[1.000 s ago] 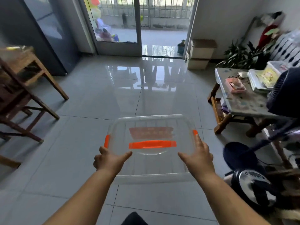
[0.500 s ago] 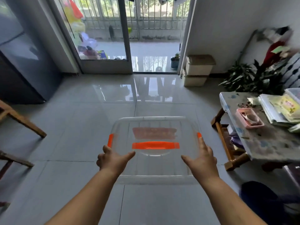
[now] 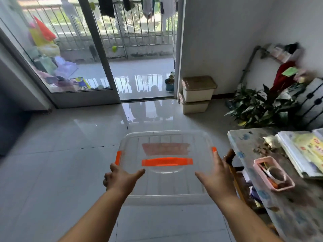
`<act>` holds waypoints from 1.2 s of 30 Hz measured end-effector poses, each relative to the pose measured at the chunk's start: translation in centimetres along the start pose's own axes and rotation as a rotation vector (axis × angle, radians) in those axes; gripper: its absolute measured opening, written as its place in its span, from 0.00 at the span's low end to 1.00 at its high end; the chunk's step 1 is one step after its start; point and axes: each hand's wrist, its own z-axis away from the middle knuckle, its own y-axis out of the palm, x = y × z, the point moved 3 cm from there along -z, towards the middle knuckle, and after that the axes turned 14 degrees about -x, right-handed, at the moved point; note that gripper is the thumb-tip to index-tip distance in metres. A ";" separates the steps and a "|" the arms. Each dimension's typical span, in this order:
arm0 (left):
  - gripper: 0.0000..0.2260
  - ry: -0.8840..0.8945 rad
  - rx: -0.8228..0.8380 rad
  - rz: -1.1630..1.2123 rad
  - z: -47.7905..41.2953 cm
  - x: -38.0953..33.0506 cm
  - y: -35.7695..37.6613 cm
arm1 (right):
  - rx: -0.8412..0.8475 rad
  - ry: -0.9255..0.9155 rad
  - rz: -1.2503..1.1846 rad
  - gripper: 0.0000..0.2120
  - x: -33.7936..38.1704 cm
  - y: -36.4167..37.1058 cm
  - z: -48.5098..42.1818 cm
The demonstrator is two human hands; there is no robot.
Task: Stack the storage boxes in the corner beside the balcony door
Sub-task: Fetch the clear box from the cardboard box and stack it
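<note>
A clear plastic storage box (image 3: 166,182) with an orange lid handle and orange side clips is held level in front of me, above the tiled floor. My left hand (image 3: 120,180) grips its left side just below the orange clip. My right hand (image 3: 216,179) grips its right side, fingers pointing up to the other clip. Two beige lidded boxes (image 3: 197,93) stand stacked, one on the other, in the corner to the right of the open balcony door (image 3: 143,81), some way ahead of the box I hold.
A low table (image 3: 258,173) with papers and a pink tray (image 3: 274,173) stands close on my right. Leafy potted plants (image 3: 262,107) sit by the right wall, just past the stacked boxes. A small blue pot (image 3: 169,84) is on the balcony threshold. Glossy floor stretches ahead.
I have walked forward with the box held the same way. The door and the stacked beige boxes are nearer, the wooden chairs on the left have dropped out of view, the table has come closer.
</note>
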 end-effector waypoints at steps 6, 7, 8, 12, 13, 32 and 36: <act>0.51 -0.052 -0.002 0.014 -8.5 -9.7 2.8 | 0.009 -0.020 0.036 0.46 4.2 3.0 -13.3; 0.51 -0.054 -0.011 0.012 -10.6 -11.7 3.7 | 0.000 -0.022 0.038 0.46 4.7 4.0 -16.1; 0.51 -0.049 -0.005 0.017 -12.3 -13.4 4.4 | -0.002 -0.023 0.041 0.47 5.2 4.8 -18.3; 0.51 -0.028 0.043 0.034 -19.2 -21.2 8.0 | -0.041 0.041 0.043 0.47 6.6 7.3 -27.4; 0.51 -0.002 0.058 0.025 -21.2 -23.8 9.0 | -0.059 0.051 0.044 0.47 7.0 7.7 -30.0; 0.50 0.069 0.124 -0.020 -37.7 -60.7 25.9 | -0.152 0.121 0.027 0.49 5.7 8.8 -70.1; 0.50 0.023 0.117 -0.027 -40.5 -65.4 29.4 | -0.118 0.085 0.072 0.49 5.2 10.3 -78.2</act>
